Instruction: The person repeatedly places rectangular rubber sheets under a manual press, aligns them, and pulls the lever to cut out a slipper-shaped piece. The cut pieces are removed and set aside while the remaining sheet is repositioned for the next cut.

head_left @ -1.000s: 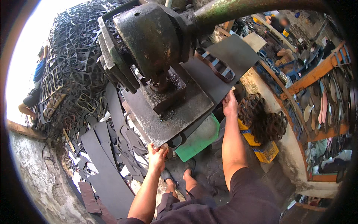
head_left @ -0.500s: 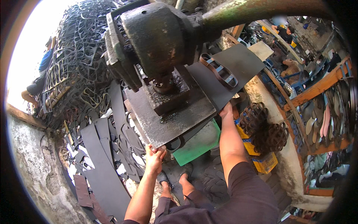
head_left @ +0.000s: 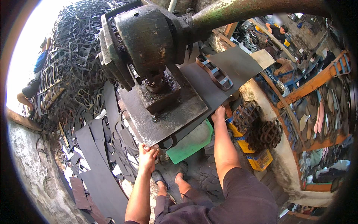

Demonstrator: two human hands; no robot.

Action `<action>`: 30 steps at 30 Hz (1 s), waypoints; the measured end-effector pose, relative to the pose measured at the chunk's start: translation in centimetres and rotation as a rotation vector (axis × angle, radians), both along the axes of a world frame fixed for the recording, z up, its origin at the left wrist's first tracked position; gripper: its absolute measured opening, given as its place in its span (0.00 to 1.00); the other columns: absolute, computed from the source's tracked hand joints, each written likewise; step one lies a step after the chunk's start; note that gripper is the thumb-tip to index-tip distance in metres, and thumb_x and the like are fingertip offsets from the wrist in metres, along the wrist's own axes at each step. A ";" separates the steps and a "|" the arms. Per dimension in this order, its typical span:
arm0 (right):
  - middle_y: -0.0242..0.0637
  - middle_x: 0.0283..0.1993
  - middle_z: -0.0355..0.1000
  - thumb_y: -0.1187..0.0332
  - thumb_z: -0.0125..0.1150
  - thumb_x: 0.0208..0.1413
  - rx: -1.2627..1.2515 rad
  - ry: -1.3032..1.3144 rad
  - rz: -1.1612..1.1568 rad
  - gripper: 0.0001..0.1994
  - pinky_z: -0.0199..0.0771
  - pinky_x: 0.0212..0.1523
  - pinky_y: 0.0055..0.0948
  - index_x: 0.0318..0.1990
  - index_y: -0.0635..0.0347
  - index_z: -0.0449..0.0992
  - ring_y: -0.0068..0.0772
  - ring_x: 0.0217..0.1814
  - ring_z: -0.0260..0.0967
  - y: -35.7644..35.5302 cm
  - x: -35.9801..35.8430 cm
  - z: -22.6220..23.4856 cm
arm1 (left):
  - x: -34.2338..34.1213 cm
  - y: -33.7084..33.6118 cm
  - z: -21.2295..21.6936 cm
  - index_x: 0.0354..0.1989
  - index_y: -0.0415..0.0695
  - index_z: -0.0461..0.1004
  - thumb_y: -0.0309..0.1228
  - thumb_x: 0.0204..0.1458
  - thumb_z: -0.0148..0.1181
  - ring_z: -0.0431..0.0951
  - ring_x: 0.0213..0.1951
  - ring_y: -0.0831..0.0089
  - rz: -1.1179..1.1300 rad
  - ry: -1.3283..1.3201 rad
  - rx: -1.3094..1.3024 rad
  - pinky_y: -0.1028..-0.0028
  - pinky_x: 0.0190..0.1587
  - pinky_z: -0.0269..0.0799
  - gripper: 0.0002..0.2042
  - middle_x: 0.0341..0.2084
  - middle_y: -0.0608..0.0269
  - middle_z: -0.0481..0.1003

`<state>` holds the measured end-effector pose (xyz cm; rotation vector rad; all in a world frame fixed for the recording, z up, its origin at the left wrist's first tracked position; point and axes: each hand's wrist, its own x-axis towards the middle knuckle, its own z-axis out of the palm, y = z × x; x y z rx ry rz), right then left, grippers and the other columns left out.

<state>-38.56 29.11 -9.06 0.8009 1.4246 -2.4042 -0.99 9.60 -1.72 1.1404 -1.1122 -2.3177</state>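
A heavy metal press (head_left: 143,39) fills the upper middle, its flat square plate (head_left: 179,121) lying over a dark flat sheet (head_left: 238,69). The sheet sticks out to the right of the plate, and a sole-shaped cutting die (head_left: 214,72) with cross bars lies on it. My right hand (head_left: 219,113) is closed on the sheet's near edge. At the plate's near left corner, my left hand (head_left: 148,156) has its fingers closed; what they grip there is hidden. A strip with a curved cutout (head_left: 168,143) shows under the plate beside it.
Cut-out webbing (head_left: 80,41) is heaped at the back left, and long dark strips (head_left: 93,149) lie below. Under the plate is a green sheet (head_left: 192,143). Yellow crates (head_left: 260,160) and brown cut straps (head_left: 264,134) stand right. Other people are in the background.
The whole view has shifted slightly left. My right hand has drawn back a little and now closes at the sheet's near edge. My left hand stays at the plate corner.
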 end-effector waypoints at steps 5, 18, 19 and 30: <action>0.39 0.45 0.80 0.55 0.60 0.66 0.225 -0.043 0.056 0.19 0.81 0.43 0.33 0.52 0.62 0.77 0.33 0.43 0.77 0.2 -0.4 -1.0 | 0.4 -0.1 -0.8 0.55 0.48 0.58 0.17 0.56 0.65 0.77 0.40 0.72 0.015 0.044 0.027 0.72 0.44 0.75 0.24 0.41 0.65 0.75; 0.52 0.56 0.75 0.57 0.78 0.51 1.027 1.120 1.000 0.31 0.71 0.63 0.46 0.59 0.63 0.75 0.51 0.60 0.72 -0.6 26.5 12.0 | 4.0 -0.2 1.0 0.66 0.45 0.55 0.28 0.56 0.72 0.74 0.59 0.66 -0.137 -0.052 0.130 0.66 0.59 0.73 0.35 0.62 0.49 0.71; 0.55 0.60 0.72 0.55 0.79 0.49 0.968 1.233 1.033 0.35 0.68 0.67 0.49 0.62 0.63 0.74 0.55 0.64 0.69 -1.0 27.5 11.7 | 4.1 -1.2 0.8 0.68 0.45 0.55 0.31 0.58 0.71 0.74 0.59 0.66 -0.191 -0.011 0.165 0.66 0.58 0.75 0.35 0.61 0.49 0.71; 0.46 0.68 0.68 0.59 0.78 0.43 1.232 1.400 1.027 0.36 0.54 0.74 0.61 0.62 0.61 0.74 0.58 0.75 0.58 -2.7 27.7 8.0 | -0.7 -5.1 -0.3 0.73 0.41 0.63 0.29 0.59 0.70 0.77 0.51 0.77 0.158 0.081 -0.068 0.77 0.49 0.74 0.34 0.58 0.59 0.76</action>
